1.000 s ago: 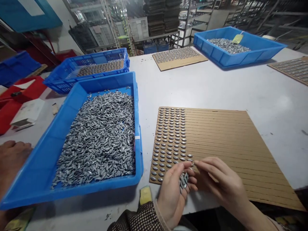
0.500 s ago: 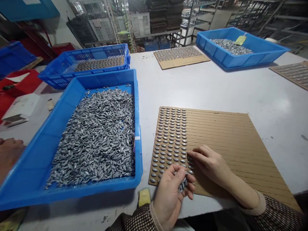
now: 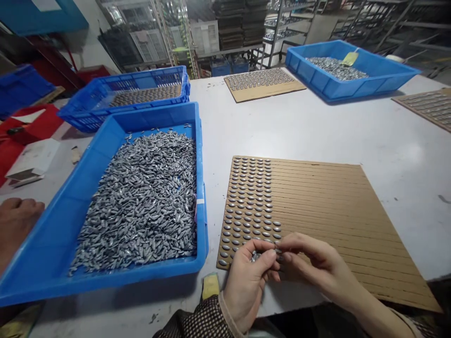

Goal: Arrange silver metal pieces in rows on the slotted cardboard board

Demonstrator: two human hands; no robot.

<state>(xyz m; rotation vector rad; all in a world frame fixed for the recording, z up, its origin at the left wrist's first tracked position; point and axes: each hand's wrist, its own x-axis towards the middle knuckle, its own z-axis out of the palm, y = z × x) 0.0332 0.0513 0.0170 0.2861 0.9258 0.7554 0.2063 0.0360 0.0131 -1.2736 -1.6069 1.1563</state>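
Observation:
My left hand (image 3: pixel 244 277) is curled around several small grey spindle-shaped metal pieces (image 3: pixel 255 256), over the lower left corner of a grooved cardboard sheet (image 3: pixel 327 206). Its thumb and index fingertips meet those of my right hand (image 3: pixel 319 265), which pinches at one such piece there; the fingers partly hide it. Rows of the same pieces (image 3: pixel 248 197) lie along the left side of the cardboard. Left of it, a blue tray (image 3: pixel 202 225) holds a large loose heap of these pieces (image 3: pixel 141 202).
Another person's hand (image 3: pixel 19 225) rests beyond the tray's left side. Farther back stand a blue crate (image 3: pixel 88 115) and another blue tray (image 3: pixel 366 89). Filled cardboard sheets lie at the back (image 3: pixel 264 84) and right (image 3: pixel 430 105). A yellow pad (image 3: pixel 210 286) sits at the table's front edge.
My right hand has moved from the cardboard's row down and toward me, to my left hand's fingertips. A metal piece now shows in the row where its fingertips were.

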